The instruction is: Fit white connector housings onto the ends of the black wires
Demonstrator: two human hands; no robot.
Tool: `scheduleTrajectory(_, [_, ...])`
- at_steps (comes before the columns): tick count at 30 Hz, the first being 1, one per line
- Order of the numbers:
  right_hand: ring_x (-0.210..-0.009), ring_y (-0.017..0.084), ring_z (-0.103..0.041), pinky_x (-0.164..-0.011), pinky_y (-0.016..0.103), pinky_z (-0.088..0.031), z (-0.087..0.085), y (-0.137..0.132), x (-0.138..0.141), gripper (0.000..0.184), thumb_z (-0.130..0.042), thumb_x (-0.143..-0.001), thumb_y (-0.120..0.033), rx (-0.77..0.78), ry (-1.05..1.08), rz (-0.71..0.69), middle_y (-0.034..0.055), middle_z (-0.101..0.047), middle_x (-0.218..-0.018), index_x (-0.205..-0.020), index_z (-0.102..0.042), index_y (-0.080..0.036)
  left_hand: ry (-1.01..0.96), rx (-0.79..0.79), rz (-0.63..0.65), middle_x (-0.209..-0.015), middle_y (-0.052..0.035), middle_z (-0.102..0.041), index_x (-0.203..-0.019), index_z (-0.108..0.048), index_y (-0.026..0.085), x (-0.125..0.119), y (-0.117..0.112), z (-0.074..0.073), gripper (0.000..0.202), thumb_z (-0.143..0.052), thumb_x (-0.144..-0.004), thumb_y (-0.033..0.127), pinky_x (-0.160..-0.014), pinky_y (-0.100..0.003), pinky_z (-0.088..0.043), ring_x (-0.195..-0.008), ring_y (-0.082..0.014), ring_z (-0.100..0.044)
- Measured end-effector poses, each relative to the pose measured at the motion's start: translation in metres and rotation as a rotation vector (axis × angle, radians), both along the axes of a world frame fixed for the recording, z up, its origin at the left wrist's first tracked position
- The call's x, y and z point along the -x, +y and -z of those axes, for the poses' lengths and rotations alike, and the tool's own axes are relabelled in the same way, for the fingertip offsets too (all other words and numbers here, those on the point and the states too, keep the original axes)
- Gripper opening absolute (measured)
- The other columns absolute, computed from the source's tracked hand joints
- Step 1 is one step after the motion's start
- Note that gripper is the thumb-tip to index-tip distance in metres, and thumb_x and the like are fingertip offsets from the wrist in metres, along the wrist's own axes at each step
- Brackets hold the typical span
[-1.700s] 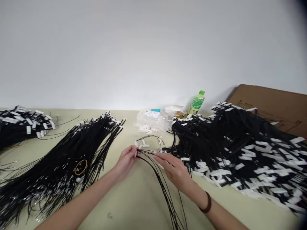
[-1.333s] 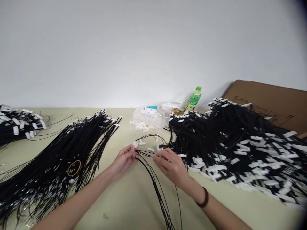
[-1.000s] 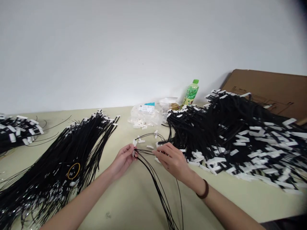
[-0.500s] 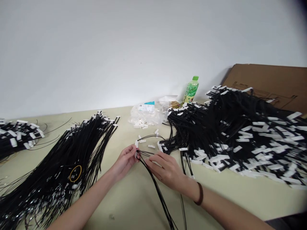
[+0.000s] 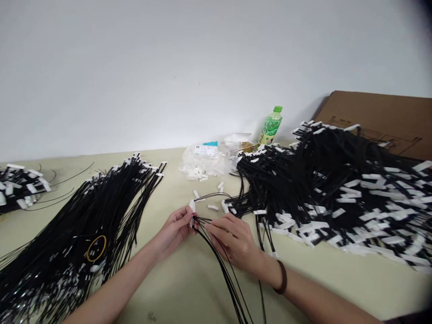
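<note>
While our left hand (image 5: pixel 178 230) clamps the white connector (image 5: pixel 192 206) over the desk (image 5: pixel 175 288), black wires (image 5: pixel 203 219) run rightward from it to our right hand (image 5: pixel 236 243), its grip pinched on them; we judge this as wire handling at the connector, calling next for steady alignment.

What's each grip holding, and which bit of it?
Left grip: a white connector, pinched around its middle. Right grip: at the black wires close to the connector; whether it holds any can't be told.
</note>
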State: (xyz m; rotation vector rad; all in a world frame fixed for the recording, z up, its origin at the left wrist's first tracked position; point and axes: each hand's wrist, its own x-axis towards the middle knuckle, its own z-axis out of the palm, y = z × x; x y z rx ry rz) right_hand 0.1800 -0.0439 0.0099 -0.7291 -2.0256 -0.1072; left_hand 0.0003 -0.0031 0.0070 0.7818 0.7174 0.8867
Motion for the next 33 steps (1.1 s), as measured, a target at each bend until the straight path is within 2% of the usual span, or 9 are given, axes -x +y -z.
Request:
scheduleTrajectory(10, [-0.081, 0.014, -0.06, -0.071, 0.025, -0.05, -0.017, -0.003, -0.013, 0.022, -0.048, -0.084, -0.011, 0.278, 0.313, -0.066, 0.0061, -0.064, -0.089, -0.099, -0.061, -0.019, 0.019, -0.031, -0.001, -0.062, -0.0016, -0.054, -0.073, -0.06, 0.013, 0.003, 0.001, 0.004, 0.015, -0.064, -0.074, 0.028, -0.054, -0.022, -0.037, -0.058, -0.0097, -0.05])
scheduleTrajectory(14, [-0.071, 0.012, -0.061, -0.067, 0.023, -0.052, -0.02, -0.003, -0.017, 0.017, -0.049, -0.086, -0.019, 0.48, 0.497, -0.038, 0.0046, -0.066, -0.087, -0.097, -0.063, -0.019, 0.036, -0.009, -0.029, -0.063, -0.0016, -0.054, -0.075, -0.061, 0.013, 0.004, 0.0, 0.004, 0.013, -0.064, -0.074, 0.026, -0.055, -0.022, -0.038, -0.058, -0.0098, -0.05])
scheduleTrajectory(17, [-0.072, 0.012, -0.062, -0.065, 0.023, -0.054, -0.023, -0.001, -0.018, 0.018, -0.047, -0.088, -0.024, 0.607, 0.7, -0.08, 0.0056, -0.065, -0.089, -0.091, -0.063, -0.018, 0.053, 0.0, -0.037, -0.064, -0.0013, -0.054, -0.075, -0.062, 0.013, 0.005, -0.001, 0.003, 0.012, -0.064, -0.074, 0.025, -0.055, -0.022, -0.038, -0.058, -0.0097, -0.05])
scheduleTrajectory(21, [-0.081, 0.016, -0.063, -0.071, 0.03, -0.055, -0.026, 0.005, -0.022, 0.018, -0.046, -0.089, -0.028, 0.666, 0.978, -0.156, 0.0065, -0.065, -0.089, -0.087, -0.059, -0.016, 0.082, -0.005, -0.025, -0.064, -0.0013, -0.053, -0.076, -0.061, 0.013, 0.006, 0.0, 0.003, 0.012, -0.063, -0.075, 0.025, -0.054, -0.022, -0.038, -0.058, -0.0095, -0.05])
scheduleTrajectory(26, [-0.076, 0.017, -0.064, -0.072, 0.033, -0.054, -0.034, 0.014, -0.035, 0.015, -0.049, -0.086, -0.032, 0.674, 1.248, -0.199, 0.0034, -0.065, -0.079, -0.081, -0.049, -0.018, 0.1, -0.039, 0.0, -0.064, -0.0025, -0.054, -0.075, -0.06, 0.013, 0.005, 0.0, 0.003, 0.015, -0.062, -0.076, 0.027, -0.056, -0.022, -0.039, -0.059, -0.0102, -0.05])
scheduleTrajectory(30, [-0.064, 0.015, -0.062, -0.061, 0.028, -0.052, -0.038, 0.017, -0.043, 0.02, -0.055, -0.08, -0.035, 0.707, 1.325, -0.184, -0.0017, -0.06, -0.065, -0.075, -0.045, -0.018, 0.107, -0.098, 0.009, -0.067, -0.0025, -0.055, -0.076, -0.06, 0.013, 0.003, -0.002, 0.002, 0.015, -0.061, -0.077, 0.027, -0.06, -0.023, -0.041, -0.062, -0.0105, -0.05])
scheduleTrajectory(33, [-0.055, 0.013, -0.058, -0.054, 0.025, -0.05, -0.032, 0.018, -0.043, 0.026, -0.055, -0.079, -0.041, 0.769, 1.266, -0.211, -0.0032, -0.055, -0.058, -0.072, -0.045, -0.018, 0.106, -0.134, -0.017, -0.069, -0.0018, -0.055, -0.075, -0.059, 0.012, 0.002, -0.002, 0.002, 0.014, -0.062, -0.075, 0.026, -0.061, -0.023, -0.041, -0.064, -0.0103, -0.051])
